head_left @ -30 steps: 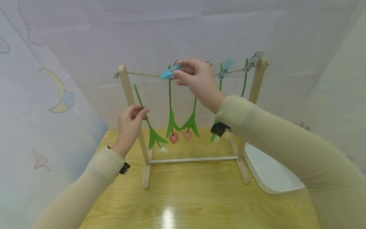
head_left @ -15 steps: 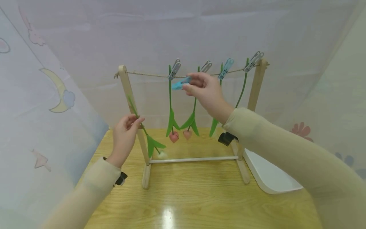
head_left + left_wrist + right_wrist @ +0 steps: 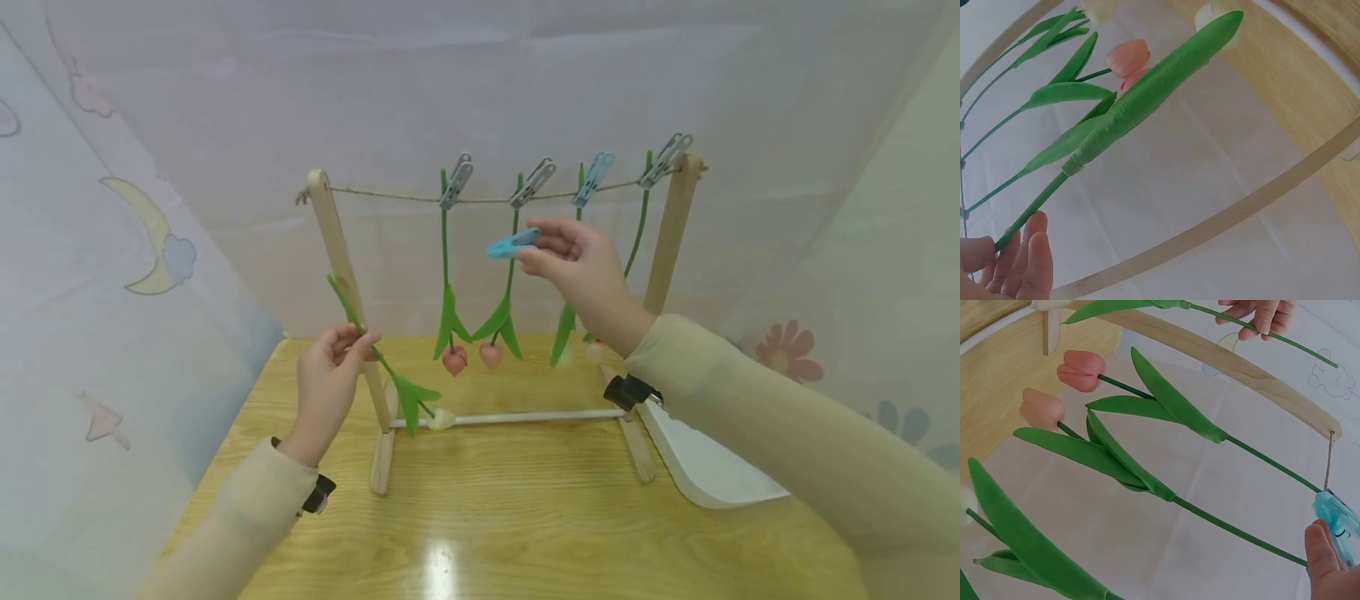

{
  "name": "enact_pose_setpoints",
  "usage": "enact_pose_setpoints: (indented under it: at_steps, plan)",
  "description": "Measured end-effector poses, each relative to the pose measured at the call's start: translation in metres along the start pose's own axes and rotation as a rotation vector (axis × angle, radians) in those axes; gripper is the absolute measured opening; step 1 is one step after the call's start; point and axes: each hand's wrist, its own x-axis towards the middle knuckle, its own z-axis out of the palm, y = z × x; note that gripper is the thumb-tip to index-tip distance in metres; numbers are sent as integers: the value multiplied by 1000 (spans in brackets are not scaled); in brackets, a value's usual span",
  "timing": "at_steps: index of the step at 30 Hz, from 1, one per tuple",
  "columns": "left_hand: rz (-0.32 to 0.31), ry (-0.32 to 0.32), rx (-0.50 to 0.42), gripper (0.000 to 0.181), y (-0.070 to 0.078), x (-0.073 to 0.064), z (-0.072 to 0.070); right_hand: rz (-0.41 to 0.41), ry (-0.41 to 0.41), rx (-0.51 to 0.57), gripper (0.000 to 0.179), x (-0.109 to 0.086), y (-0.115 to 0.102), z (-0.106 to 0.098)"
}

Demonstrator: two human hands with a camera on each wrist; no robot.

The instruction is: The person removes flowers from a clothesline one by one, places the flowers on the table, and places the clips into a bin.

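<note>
At the left post, my left hand (image 3: 327, 387) pinches the green stem of a white artificial tulip (image 3: 411, 392), its bloom slanting down to the right. The tulip's long leaf (image 3: 1147, 97) fills the middle of the left wrist view. My right hand (image 3: 588, 271) pinches a blue clothespin (image 3: 512, 244) between thumb and fingers, just below the twine (image 3: 382, 195). Behind it, a red-pink tulip (image 3: 454, 361) and a pale pink tulip (image 3: 491, 357) hang bloom-down from grey clothespins (image 3: 457, 181). Farther right, another blue clothespin (image 3: 593, 179) holds a stem, partly hidden by my right hand.
A wooden frame with a left post (image 3: 333, 242), right post (image 3: 672, 233) and white crossbar (image 3: 517, 418) stands on the wood-grain table (image 3: 510, 517). At the right end of the twine sits a grey clothespin (image 3: 666, 160). A white tray (image 3: 720, 467) lies beside the frame, partly under my right sleeve.
My right hand has moved down and to the right with the blue clothespin, away from the leftmost grey clothespin. My left hand has lowered the white tulip, its stem top now farther below the twine.
</note>
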Motion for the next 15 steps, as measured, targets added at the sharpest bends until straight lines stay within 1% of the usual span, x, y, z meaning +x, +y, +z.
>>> enact_pose_setpoints:
  at_steps: [5,8,12,15]
  plan:
    - [1,19,-7,22,-7,-8,2,-7,10,10,40,-8,3,-6]
    - [1,31,-19,21,-10,-14,5,-6,10,-2,41,-12,5,-9]
    - [-1,42,-61,22,-14,-18,8,-9,19,-10,42,-16,7,-15]
    - [-25,47,-90,22,-16,-23,10,-7,30,-12,42,-19,8,-19]
